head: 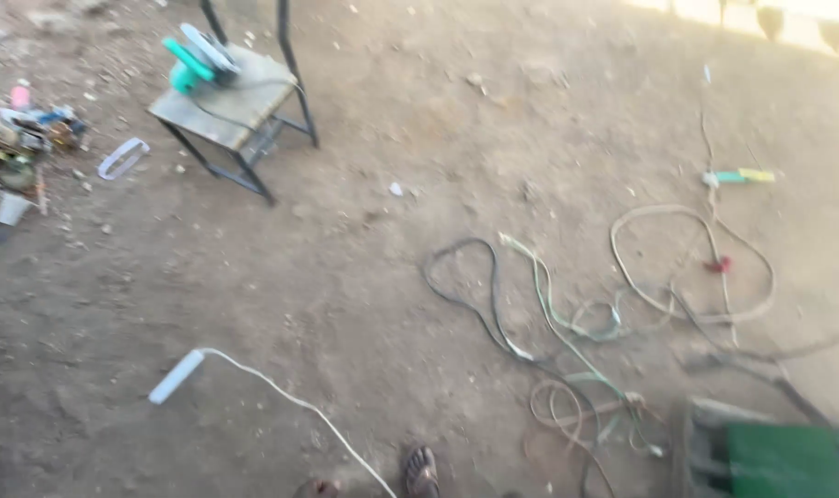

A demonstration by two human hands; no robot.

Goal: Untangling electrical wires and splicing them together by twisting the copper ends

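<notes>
Standing on bare dirt ground [345, 277], the person shows only sandalled feet [421, 472] at the bottom edge; neither hand is in view, so I cannot tell how the fingers are set. Nearest the feet lies a white cable [281, 395] ending in a pale tube [176, 376], just to the left of them. Right of the feet, tangled wires [567, 323] sprawl beside a green box [788, 459]. Well away from the feet, up and left, a small metal stool [235, 111] carries a teal power tool [198, 60]. Litter [18, 148] sits beyond the stool, further left.
</notes>
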